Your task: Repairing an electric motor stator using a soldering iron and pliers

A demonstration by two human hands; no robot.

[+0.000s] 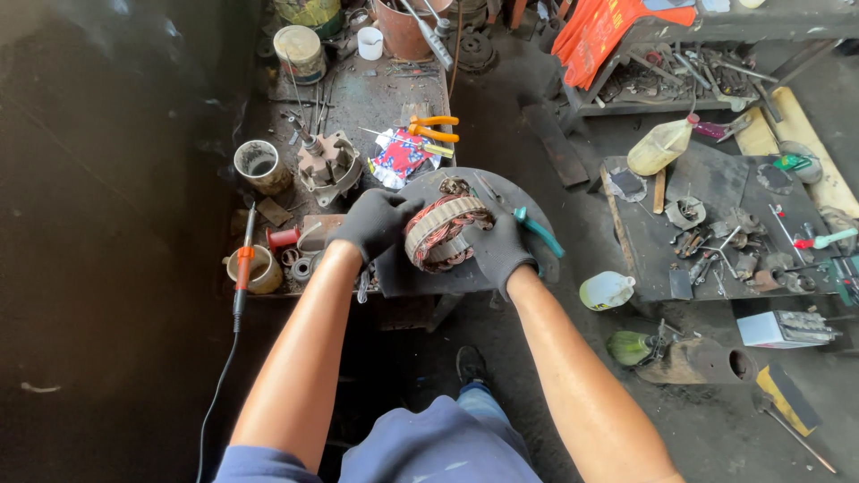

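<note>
Our gloved left hand (374,224) grips the left side of the copper-wound stator (441,234), which rests on the round dark bench (519,201). Our right hand (503,252) clasps its right side along with teal-handled pliers (540,231). Windings remain in place.

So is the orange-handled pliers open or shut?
Open: the orange-handled pliers lie on the workbench with handles spread apart.

Dark work gloves on both hands (376,224), bare forearms, blue short sleeves, black shoe (471,365)
</note>
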